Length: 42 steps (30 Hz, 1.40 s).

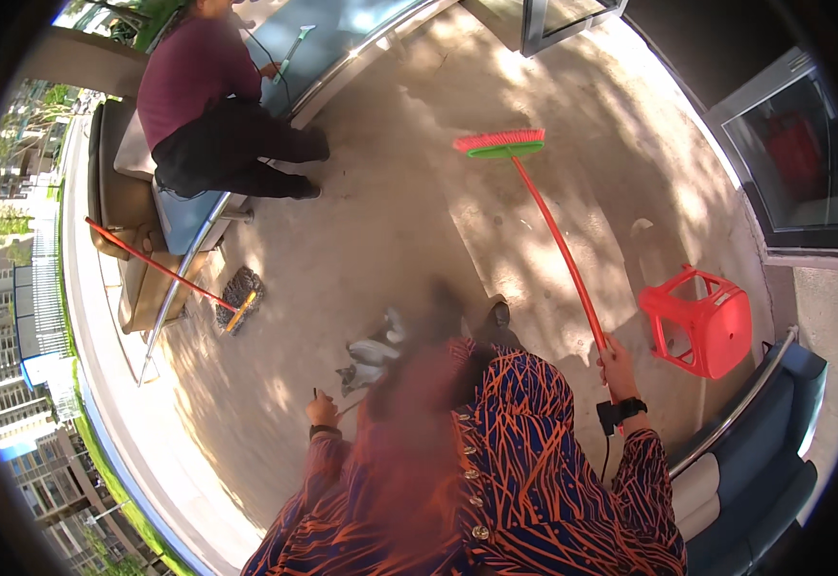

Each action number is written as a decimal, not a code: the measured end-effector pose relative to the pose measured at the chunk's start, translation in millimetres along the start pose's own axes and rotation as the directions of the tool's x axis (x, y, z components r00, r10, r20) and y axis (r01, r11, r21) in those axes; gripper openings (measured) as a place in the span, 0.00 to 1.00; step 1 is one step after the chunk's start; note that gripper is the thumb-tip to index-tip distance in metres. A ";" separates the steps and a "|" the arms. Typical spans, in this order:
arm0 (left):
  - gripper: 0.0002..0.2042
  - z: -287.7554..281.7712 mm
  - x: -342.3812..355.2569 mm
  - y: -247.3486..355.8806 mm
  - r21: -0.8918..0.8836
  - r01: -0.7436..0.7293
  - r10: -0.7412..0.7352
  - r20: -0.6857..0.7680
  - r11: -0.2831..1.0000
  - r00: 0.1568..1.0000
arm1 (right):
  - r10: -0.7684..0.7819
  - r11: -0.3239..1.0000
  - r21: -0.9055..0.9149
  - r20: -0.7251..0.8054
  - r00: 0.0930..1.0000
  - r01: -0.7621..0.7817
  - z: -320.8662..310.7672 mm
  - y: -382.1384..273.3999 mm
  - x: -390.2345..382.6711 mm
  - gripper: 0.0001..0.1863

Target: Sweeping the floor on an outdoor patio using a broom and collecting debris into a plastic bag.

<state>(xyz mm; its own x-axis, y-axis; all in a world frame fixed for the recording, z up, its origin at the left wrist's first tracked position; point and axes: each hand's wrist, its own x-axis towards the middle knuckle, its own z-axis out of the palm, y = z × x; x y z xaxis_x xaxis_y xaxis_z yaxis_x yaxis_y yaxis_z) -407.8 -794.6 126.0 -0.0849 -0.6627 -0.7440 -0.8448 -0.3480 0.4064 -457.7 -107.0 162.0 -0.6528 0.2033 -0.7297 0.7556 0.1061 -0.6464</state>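
Dappled sunlight mottles the concrete floor, a blue padded bench and framed window along its right edge.

A terrace or balcony (sun-dappled floor), shown by the glazed window and buildings outside

Floor opens left of broom; stool blocks right.

Green-headed broom with red bristles and long red handle, aslant, bristles farthest from the person.
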 end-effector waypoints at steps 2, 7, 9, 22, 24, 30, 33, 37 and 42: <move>0.15 -10.9 -2.1 -6.1 0.049 -0.014 0.015 -0.017 0.999 1.000 | -0.067 0.994 -0.092 -0.049 0.997 0.062 1.0 -34.8 51.9 0.24; 0.17 -36.3 -17.3 -8.9 0.034 -0.084 0.085 -0.028 0.996 0.996 | -0.146 0.980 -0.160 -0.145 0.979 0.122 8.2 -100.5 165.4 0.25; 0.18 -39.5 -26.1 -2.4 0.040 -0.095 0.098 -0.085 0.995 0.992 | -0.188 0.949 -0.289 -0.197 0.962 0.126 10.8 -110.4 194.7 0.23; 0.13 -36.7 73.4 68.8 0.043 -0.004 0.001 0.086 0.999 0.996 | -0.166 0.819 -0.573 -0.170 0.971 0.039 148.5 93.5 -49.1 0.24; 0.10 -31.9 104.4 84.0 0.396 -0.159 0.104 0.158 0.904 0.982 | -0.105 0.844 -0.537 -0.170 0.980 -0.003 180.3 97.9 -119.6 0.25; 0.12 -23.1 177.7 102.8 0.609 -0.403 0.215 0.359 0.683 0.908 | 0.292 0.955 0.105 -0.176 0.940 -0.277 248.9 -17.6 -242.3 0.21; 0.13 -6.2 171.4 120.3 0.369 -0.151 0.051 0.267 0.917 0.962 | 0.195 0.973 0.168 -0.246 0.949 -0.157 269.1 -29.6 -242.0 0.20; 0.22 -17.6 183.1 131.6 0.386 -0.288 0.194 0.265 0.876 0.945 | 0.273 0.916 0.368 -0.273 0.922 -0.162 260.6 -33.8 -194.5 0.26; 0.21 -45.6 160.5 123.7 0.336 -0.315 0.250 0.224 0.887 0.942 | 0.177 0.933 0.360 -0.381 0.907 -0.031 185.9 -5.0 -67.5 0.25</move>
<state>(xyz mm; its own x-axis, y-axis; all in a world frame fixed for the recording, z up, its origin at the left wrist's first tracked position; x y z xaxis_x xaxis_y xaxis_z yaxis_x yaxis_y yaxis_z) -501.8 -974.3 81.1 -0.4093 -0.5624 -0.7185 -0.9007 0.1231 0.4167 -427.5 -302.2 173.1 -0.4380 0.5744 -0.6916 0.7054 -0.2573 -0.6605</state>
